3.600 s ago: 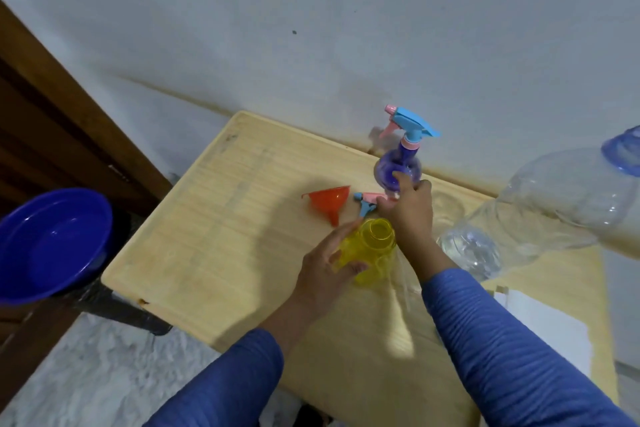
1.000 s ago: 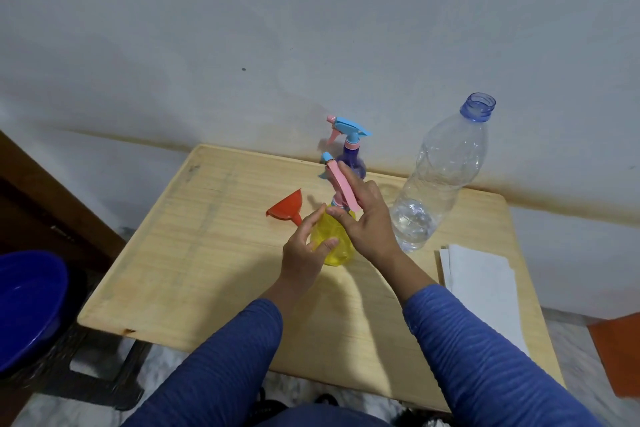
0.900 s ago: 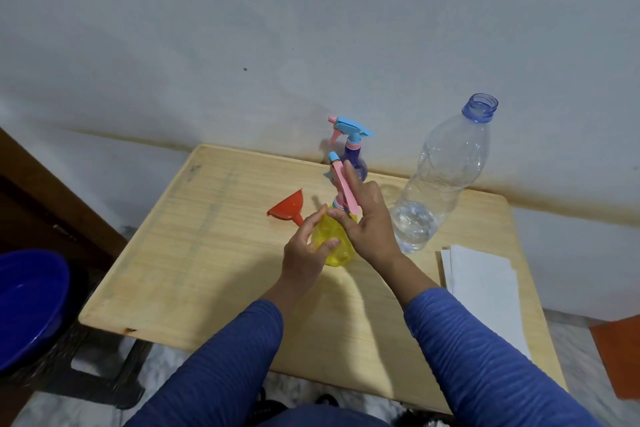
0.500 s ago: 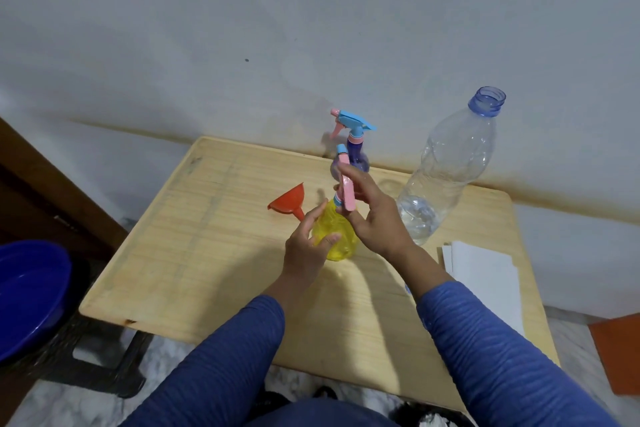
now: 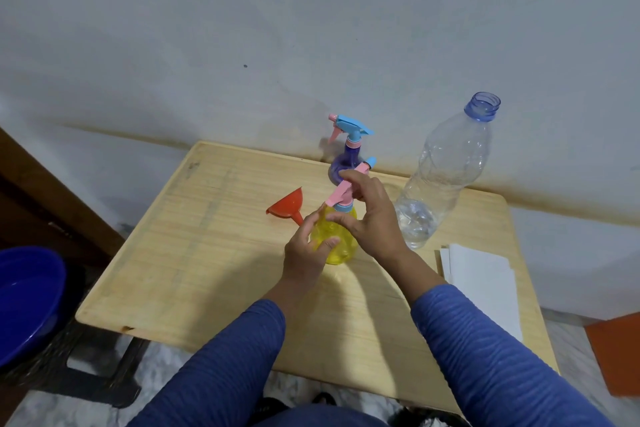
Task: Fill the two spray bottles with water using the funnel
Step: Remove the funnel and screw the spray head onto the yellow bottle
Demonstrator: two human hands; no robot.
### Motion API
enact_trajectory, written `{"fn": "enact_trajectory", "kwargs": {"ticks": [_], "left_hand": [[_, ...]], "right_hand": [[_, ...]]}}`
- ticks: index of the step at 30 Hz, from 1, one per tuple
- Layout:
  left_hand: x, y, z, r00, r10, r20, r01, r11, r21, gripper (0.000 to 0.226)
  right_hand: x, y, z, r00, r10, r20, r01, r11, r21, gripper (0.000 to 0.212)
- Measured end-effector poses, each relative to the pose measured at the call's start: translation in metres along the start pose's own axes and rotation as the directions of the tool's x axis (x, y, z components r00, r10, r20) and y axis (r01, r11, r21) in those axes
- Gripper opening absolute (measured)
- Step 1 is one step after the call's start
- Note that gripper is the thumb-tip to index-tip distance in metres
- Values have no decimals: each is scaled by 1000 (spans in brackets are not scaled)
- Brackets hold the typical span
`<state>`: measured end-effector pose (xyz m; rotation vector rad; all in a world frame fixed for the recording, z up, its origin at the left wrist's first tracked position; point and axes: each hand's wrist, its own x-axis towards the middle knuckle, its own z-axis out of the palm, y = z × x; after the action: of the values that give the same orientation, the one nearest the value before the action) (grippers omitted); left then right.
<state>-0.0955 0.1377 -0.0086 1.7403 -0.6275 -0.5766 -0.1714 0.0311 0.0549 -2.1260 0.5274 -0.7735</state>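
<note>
A yellow spray bottle stands near the middle of the wooden table. My left hand wraps its body from the left. My right hand grips the pink and blue spray head sitting on the yellow bottle's neck. Behind them stands a purple spray bottle with its blue and pink head on. A red funnel lies on its side just left of the yellow bottle. A large clear water bottle, uncapped and holding a little water, stands to the right.
White paper sheets lie on the table's right side. A blue basin sits on a low stand beyond the left edge. An orange object is on the floor at right. The wall runs right behind the table.
The spray head has turned on the yellow bottle's neck under my right hand, its nozzle now pointing up to the right. My left hand stays on the bottle's body.
</note>
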Motion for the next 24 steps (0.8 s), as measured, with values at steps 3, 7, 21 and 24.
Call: {"fn": "enact_trajectory", "kwargs": {"ticks": [3, 7, 21, 24], "left_hand": [[-1, 3, 0, 1000, 1, -3, -1, 1000, -15, 59], [0, 1, 1, 1000, 3, -9, -3, 1000, 22, 58], [0, 1, 2, 1000, 15, -13, -15, 1000, 11, 54], [-2, 4, 1, 1000, -8, -23, 8, 1000, -2, 57]], "right_hand": [[-6, 2, -5, 996, -26, 90, 26, 1000, 7, 61], [-3, 2, 0, 1000, 10, 4, -10, 999, -49, 61], [0, -1, 7, 1000, 21, 9, -21, 999, -29, 63], [-5, -2, 3, 998, 8, 61, -7, 1000, -27, 65]]}}
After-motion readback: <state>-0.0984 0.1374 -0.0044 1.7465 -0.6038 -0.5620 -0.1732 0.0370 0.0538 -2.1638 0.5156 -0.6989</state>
